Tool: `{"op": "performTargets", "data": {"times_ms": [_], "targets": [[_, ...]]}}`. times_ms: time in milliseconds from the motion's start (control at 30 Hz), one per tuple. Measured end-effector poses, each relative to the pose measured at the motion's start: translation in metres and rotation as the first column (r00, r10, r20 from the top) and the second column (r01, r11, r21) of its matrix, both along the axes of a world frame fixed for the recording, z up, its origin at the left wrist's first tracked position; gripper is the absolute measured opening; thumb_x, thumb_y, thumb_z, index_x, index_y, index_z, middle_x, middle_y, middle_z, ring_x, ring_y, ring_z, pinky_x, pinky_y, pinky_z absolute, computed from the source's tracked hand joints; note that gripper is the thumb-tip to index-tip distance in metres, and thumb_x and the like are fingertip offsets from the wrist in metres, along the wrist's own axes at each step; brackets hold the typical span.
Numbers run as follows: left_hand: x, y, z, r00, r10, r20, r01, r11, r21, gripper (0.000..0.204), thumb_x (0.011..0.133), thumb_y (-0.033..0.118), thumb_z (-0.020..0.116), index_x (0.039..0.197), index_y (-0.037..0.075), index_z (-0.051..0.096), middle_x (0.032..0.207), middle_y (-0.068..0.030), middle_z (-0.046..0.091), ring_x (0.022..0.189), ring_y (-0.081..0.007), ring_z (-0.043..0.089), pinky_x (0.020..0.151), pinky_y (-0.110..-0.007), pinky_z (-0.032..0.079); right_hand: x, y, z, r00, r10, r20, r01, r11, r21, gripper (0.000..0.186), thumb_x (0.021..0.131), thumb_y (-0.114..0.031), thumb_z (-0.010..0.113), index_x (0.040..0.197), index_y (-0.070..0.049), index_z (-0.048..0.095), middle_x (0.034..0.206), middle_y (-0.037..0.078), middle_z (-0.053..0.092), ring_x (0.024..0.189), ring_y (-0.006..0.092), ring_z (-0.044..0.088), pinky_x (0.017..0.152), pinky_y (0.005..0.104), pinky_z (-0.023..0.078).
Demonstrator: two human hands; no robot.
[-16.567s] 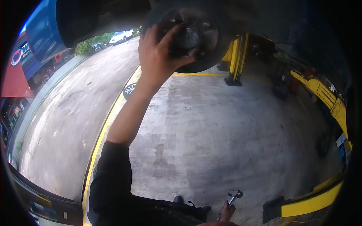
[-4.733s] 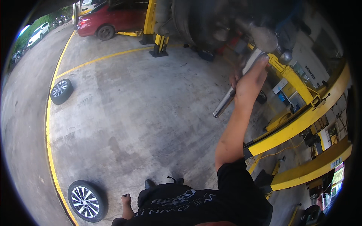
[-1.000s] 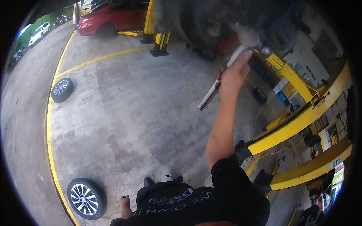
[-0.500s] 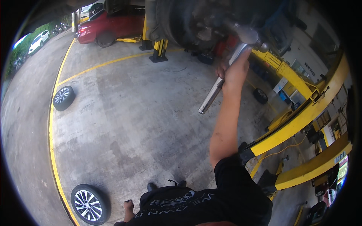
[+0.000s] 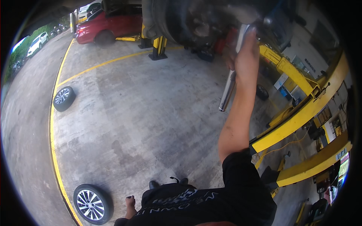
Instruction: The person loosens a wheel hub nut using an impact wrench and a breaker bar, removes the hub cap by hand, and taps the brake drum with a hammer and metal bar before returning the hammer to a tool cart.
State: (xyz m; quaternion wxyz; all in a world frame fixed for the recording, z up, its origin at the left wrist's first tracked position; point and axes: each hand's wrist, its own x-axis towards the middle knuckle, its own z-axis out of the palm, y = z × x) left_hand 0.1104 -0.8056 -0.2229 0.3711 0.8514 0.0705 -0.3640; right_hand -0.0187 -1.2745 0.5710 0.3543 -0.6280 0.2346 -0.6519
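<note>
My right hand (image 5: 245,56) is raised and closed around a long chrome wrench (image 5: 227,92). The wrench slants, its free end hanging below the hand. Its upper end reaches up to the dark hub and suspension parts (image 5: 203,28) of a lifted vehicle; blur and shadow hide how they meet. Low beside my body, my left hand (image 5: 130,202) is closed, with a small dark thing at its top that I cannot make out.
A wheel (image 5: 90,204) lies near my left side, and another wheel (image 5: 64,98) lies farther off by the yellow floor line. Yellow lift arms (image 5: 294,132) curve along the right. A red car (image 5: 113,24) stands at the back beside a yellow lift post (image 5: 159,48).
My right hand and the wrench have swung to the right, and the wrench stands steeper. My left hand has risen slightly and stays closed.
</note>
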Motion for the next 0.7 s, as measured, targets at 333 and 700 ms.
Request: {"op": "performTargets", "data": {"times_ms": [333, 700], "targets": [[0.037, -0.009, 0.003, 0.933, -0.312, -0.179, 0.316, 0.949, -0.006, 0.030, 0.087, 0.029, 0.058, 0.085, -0.001, 0.061, 0.084, -0.0133, 0.066, 0.062, -0.0221, 0.059, 0.050, -0.037, 0.045, -0.031, 0.007, -0.045, 0.993, -0.112, -0.021, 0.109, 0.986, -0.126, 0.053, 0.099, -0.044, 0.040, 0.068, -0.002, 0.054, 0.052, 0.000, 0.047, 0.049, 0.0086, 0.044, 0.047, 0.0276, 0.035], [0.174, -0.194, 0.068, 0.239, -0.910, -0.339, 0.946, 0.140, 0.293, 0.033, 0.090, 0.033, 0.054, 0.092, 0.000, 0.060, 0.087, -0.0120, 0.066, 0.062, -0.0215, 0.058, 0.049, -0.037, 0.044, -0.207, 0.140, -0.273, 0.809, -0.099, -0.580, 0.340, 0.883, 0.323, 0.059, 0.096, -0.048, 0.042, 0.068, 0.002, 0.056, 0.057, 0.017, 0.053, 0.055, 0.0285, 0.054, 0.055, 0.0402, 0.045]]}}
